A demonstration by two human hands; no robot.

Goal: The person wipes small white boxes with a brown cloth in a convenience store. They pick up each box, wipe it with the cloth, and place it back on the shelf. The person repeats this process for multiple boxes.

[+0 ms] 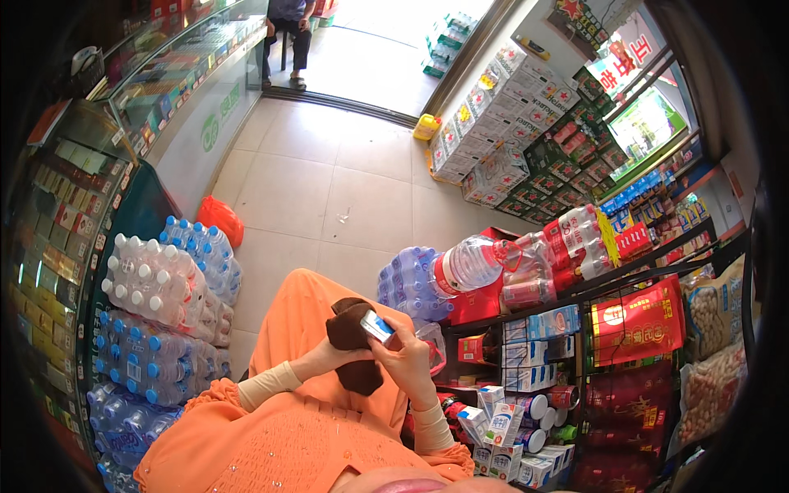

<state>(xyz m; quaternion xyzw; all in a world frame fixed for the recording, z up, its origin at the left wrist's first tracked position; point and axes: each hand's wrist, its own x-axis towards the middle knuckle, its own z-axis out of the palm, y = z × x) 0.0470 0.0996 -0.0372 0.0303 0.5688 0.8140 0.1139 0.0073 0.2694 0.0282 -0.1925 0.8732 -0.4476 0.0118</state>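
A dark brown cloth (347,325) lies bunched over my left hand (331,358), which grips it from below above my lap. Its lower end hangs down past my fingers. My right hand (407,360) holds a small white-and-blue carton (376,326) by its sides, up against the cloth. Part of the carton is hidden by my fingers and the cloth. Both hands are close together in front of the orange clothing (296,320) on my legs.
Shrink-wrapped bottle packs (154,271) are stacked at left by a glass display counter (185,80). On the right, a wire rack (582,363) holds milk cartons (504,425), beside a large water bottle (465,266). Beer cases (493,117) line the wall. A person (290,31) sits beyond the doorway.
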